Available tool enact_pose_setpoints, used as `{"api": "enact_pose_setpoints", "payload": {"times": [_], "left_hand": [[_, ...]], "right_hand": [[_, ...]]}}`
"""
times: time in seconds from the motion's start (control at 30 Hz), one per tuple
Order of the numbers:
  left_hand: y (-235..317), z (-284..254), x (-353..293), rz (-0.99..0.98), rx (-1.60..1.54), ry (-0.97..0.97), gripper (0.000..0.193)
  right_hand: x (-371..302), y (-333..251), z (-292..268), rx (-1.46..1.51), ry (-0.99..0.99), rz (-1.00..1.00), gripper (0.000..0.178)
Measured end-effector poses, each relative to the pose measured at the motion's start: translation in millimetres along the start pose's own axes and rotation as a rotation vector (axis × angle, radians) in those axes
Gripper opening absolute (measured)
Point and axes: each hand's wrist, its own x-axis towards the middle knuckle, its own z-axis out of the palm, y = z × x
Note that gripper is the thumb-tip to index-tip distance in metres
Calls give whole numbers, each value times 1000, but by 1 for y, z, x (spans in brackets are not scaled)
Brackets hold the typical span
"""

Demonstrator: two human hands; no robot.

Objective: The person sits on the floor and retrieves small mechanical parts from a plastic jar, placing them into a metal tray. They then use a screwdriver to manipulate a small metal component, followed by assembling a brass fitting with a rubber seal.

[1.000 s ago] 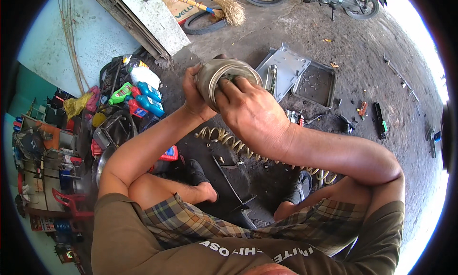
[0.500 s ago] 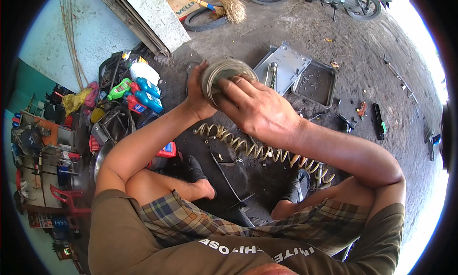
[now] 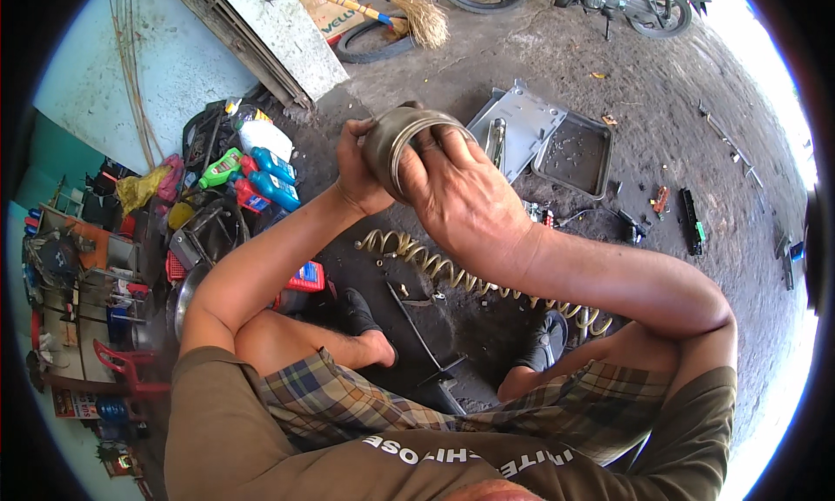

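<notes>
Up in front of me, above the ground, a round, dull metal cup-shaped part (image 3: 389,153) is tilted with its ringed mouth facing the right. My left hand (image 3: 361,175) is closed around its outer side, with fingers behind it and out of sight. My right hand (image 3: 465,183) reaches into the mouth, its fingers bent against the inside. The fingertips are hidden there, and I cannot make out what they may be holding. Below my hands a long cream coil spring (image 3: 409,250) lies on the ground, partly covered by my right forearm.
Beyond my right hand lie a grey metal plate (image 3: 522,123) and a dark tray (image 3: 600,175) of small parts. Bottles (image 3: 274,179) crowd the left, near a red plastic chair (image 3: 130,366). A metal rod (image 3: 417,331) lies between my feet. A broom (image 3: 426,23) and motorcycle (image 3: 626,5) are farther off.
The cup-shaped part has tipped so its mouth turns more to the right and its outer side shows more. My right-hand fingers have gone deeper inside.
</notes>
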Motion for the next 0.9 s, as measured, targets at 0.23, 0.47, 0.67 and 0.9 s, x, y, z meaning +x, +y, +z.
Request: {"api": "enact_pose_setpoints", "payload": {"times": [0.23,0.47,0.67,0.9], "left_hand": [[-5,-8,0,9,-46,-91,79],[-10,-5,-5,-24,-71,-95,79],[-17,-18,-7,-56,-15,56,77],[-40,-39,-8,122,759,234,70]], "right_hand": [[8,-4,6,61,30,-51,38],[-3,-4,19,162,130,-165,29],[-8,2,28,246,124,-168,36],[-2,16,16,403,86,-116,58]]}}
